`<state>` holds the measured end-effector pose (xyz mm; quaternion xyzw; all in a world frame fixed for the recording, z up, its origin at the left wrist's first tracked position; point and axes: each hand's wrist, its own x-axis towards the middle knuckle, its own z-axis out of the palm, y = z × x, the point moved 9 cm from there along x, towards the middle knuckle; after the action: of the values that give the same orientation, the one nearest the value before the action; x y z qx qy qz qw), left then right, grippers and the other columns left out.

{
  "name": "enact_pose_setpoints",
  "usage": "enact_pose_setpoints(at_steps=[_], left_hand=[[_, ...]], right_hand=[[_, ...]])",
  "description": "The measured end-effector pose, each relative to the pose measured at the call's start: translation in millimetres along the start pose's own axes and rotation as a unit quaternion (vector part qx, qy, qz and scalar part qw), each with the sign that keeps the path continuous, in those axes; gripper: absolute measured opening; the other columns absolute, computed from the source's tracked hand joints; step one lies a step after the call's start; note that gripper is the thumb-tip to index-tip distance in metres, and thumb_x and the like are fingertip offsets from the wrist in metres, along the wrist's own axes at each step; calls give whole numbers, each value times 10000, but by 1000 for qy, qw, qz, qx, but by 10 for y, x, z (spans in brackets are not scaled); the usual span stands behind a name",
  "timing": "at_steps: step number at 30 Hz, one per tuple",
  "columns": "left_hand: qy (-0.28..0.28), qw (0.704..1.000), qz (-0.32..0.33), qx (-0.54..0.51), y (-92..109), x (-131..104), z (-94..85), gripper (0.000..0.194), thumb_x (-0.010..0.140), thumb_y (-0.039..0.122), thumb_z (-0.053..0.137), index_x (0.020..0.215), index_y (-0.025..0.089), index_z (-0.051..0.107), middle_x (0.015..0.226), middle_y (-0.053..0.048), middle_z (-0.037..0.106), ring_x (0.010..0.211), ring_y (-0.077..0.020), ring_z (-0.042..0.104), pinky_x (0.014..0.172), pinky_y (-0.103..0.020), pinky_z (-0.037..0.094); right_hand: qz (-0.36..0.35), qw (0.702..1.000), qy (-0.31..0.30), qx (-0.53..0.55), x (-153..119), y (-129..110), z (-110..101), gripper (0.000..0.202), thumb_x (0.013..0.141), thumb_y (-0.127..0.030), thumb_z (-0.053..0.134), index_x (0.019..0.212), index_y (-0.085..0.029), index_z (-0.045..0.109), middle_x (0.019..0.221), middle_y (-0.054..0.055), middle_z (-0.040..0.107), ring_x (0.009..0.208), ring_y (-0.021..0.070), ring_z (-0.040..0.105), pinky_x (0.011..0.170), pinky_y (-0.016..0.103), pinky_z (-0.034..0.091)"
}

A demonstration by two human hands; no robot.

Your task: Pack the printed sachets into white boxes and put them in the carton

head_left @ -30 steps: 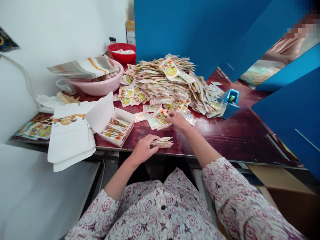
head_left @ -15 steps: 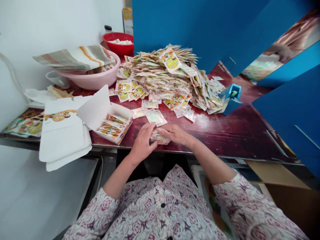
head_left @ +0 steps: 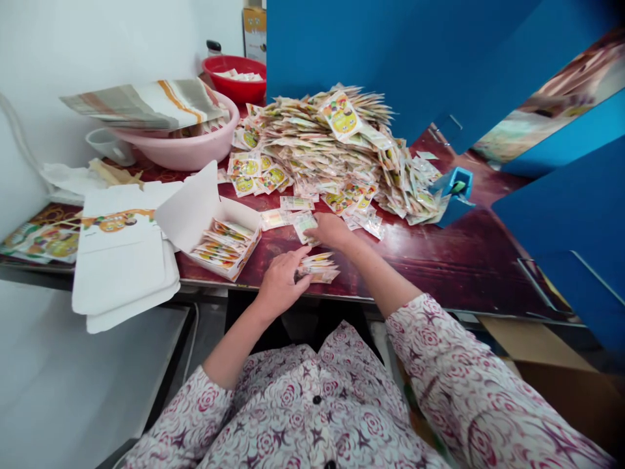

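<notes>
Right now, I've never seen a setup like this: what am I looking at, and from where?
There is no robot, just a person's bare hands, filmed by a camera worn on the head. The left hand holds a small bundle of thin printed sachets at the glossy dark-red table. The right hand touches a flat, pale sachet; whether it grips it, I can't tell. Beyond lies a big heap of printed sachets. To the left are an open white cardboard box holding more sachets and a round pink basin.

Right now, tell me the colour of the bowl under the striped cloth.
Pale pink bowl, clearest in the head view.
</notes>
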<state>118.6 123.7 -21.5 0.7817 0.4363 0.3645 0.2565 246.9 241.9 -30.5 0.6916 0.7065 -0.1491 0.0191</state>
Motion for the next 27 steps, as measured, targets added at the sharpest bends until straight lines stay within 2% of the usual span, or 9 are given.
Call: enact_pose_setpoints(at_steps=[5, 7, 9, 13, 16, 18, 20, 22, 27], left_hand=[[-1, 1000, -5, -6, -17, -6, 2, 536, 822, 144, 658, 1337, 225, 531, 1217, -79, 692, 1134, -250, 647, 1035, -432, 498], [-4, 1000, -9, -11, -22, -10, 3, 525, 828, 155, 660, 1334, 212, 530, 1220, -90, 684, 1134, -253, 645, 1034, -433, 501], [-4, 1000, -13, -19, -23, -13, -2, 532, 835, 168, 663, 1346, 204, 517, 1216, -94, 676, 1134, -251, 643, 1029, -423, 507], [14, 999, -10, -29, -19, -18, -28, 613, 838, 181, 679, 1405, 209, 447, 1239, -100, 636, 1152, -237, 633, 1027, -403, 514], [53, 998, 1, -14, -20, -29, -77, 775, 817, 177, 709, 1489, 232, 326, 1395, -139, 522, 1302, -261, 545, 1095, -438, 472], [78, 997, 16, 2, -13, -36, -99, 902, 798, 176, 736, 1536, 255, 225, 1542, -176, 364, 1452, -303, 389, 1165, -490, 398], [87, 996, 28, 10, -12, -38, -97, 997, 787, 183, 755, 1564, 275, 136, 1636, -191, 195, 1530, -335, 238, 1208, -537, 325], [84, 996, 28, 6, -31, -30, -80, 1045, 784, 190, 762, 1576, 283, 87, 1663, -194, 129, 1544, -352, 191, 1220, -566, 292], [33, 998, -33, -43, -136, 9, -27, 1087, 755, 189, 773, 1590, 281, 82, 1620, -182, 299, 1475, -354, 364, 1184, -565, 367]], right_hand=[[-50, 989, 26, 136, -43, 52, -88, 259, 803, -180, 682, 1056, -159, 728, 1049, 72, 753, 969, 224, 684, 862, 300, 501], [-96, 977, 33, 190, -147, 44, -166, 313, 789, -122, 660, 1091, -165, 732, 1053, 40, 757, 960, 200, 682, 886, 294, 504], [-151, 961, -2, 232, -282, 10, -189, 410, 783, -93, 653, 1173, -200, 723, 1139, 21, 749, 1026, 193, 679, 955, 302, 498], [-216, 923, -112, 298, -529, -34, -115, 496, 789, -111, 672, 1255, -281, 701, 1283, -4, 703, 1153, 201, 656, 1054, 342, 478], [-203, 898, -121, 372, -595, 11, -92, 517, 814, -158, 664, 1318, -278, 654, 1311, 14, 687, 1151, 210, 659, 1000, 366, 527], [-196, 884, -131, 404, -634, 11, -38, 448, 852, -232, 655, 1299, -256, 659, 1249, 26, 716, 1096, 208, 678, 957, 368, 550], [-190, 883, -123, 412, -672, 11, 6, 362, 892, -302, 630, 1246, -253, 685, 1183, 21, 739, 1061, 202, 686, 954, 365, 549], [-191, 889, -84, 407, -711, 11, 0, 325, 923, -351, 597, 1220, -259, 691, 1201, 13, 729, 1102, 200, 669, 1001, 361, 520], [-216, 897, -12, 386, -875, -113, 4, 329, 968, -420, 513, 1186, -232, 671, 1170, 28, 717, 1096, 201, 657, 1022, 353, 488]])
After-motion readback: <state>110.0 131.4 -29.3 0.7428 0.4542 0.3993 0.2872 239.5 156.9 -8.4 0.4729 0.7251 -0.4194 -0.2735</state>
